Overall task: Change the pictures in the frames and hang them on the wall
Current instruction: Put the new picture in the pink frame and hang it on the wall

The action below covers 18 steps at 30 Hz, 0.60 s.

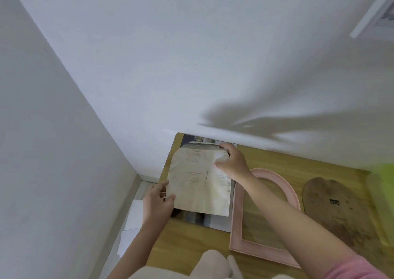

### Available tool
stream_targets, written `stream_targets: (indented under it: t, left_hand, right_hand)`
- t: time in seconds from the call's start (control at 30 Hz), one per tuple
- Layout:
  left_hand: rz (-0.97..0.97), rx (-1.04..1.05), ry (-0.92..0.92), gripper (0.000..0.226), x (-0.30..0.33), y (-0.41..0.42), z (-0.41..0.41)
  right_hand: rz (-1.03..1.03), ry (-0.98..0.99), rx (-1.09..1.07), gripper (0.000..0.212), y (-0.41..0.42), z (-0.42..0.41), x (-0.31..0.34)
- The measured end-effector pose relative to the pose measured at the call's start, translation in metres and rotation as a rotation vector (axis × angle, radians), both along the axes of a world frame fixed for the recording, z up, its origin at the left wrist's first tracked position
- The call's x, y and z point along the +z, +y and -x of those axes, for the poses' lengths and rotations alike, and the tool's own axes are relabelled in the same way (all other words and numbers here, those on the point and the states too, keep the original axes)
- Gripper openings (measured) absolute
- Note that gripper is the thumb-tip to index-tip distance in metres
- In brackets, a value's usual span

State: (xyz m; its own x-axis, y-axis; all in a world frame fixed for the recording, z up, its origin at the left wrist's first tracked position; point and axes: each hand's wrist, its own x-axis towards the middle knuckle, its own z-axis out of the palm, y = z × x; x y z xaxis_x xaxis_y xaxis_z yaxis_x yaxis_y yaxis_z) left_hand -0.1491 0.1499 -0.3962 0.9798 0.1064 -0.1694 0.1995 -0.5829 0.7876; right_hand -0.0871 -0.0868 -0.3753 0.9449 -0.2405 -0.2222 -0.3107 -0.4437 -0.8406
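An arch-shaped beige paper picture (198, 182) with faint print lies over a grey magazine (215, 223) on the wooden table (187, 244). My left hand (158, 200) grips the paper's lower left edge. My right hand (231, 161) pinches its upper right corner, where a thin clear sheet seems to lift. To the right lies an empty pink arched frame (241, 242), flat on the table. Beyond it rests the brown arched backing board (336, 210) with a small black hanger.
White walls meet in a corner at the left. A white framed picture (377, 12) hangs at the upper right. White paper sheets (133, 225) lie on the floor left of the table. Something green (386, 176) sits at the right edge.
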Motion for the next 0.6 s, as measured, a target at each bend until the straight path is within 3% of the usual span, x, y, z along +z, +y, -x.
stream_targets:
  t: [0.3,0.6]
  left_hand:
    - [0.073,-0.161,-0.064,0.041,0.024,-0.047,0.037]
    - [0.010,-0.286,0.020,0.040,0.001,-0.123,0.098]
  right_hand:
    - [0.034,-0.122,-0.220,0.064,-0.058,0.060,0.016]
    - [0.091,0.008,-0.202,0.061,-0.136,0.143,-0.008]
